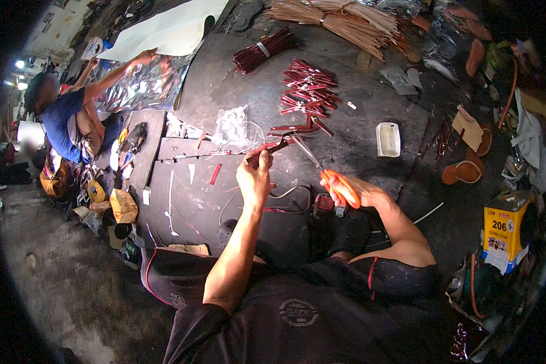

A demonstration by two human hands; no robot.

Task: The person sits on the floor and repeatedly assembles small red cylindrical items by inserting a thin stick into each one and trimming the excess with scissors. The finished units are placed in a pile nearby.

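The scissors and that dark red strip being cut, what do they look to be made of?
Scissors: bright, thin blades that look like metal, with glossy orange handles, probably plastic. Dark red strip in the left hand: shiny and flat, perhaps coated leather or synthetic; cannot tell which.

— What's around me here?
— I sit at a dark, scuffed worktable (370,130) in a dim workshop. The grey concrete floor (60,285) runs along its left edge.
— Any light?
— Bright lamps (19,64) glare far left, near a pale wall (54,27).
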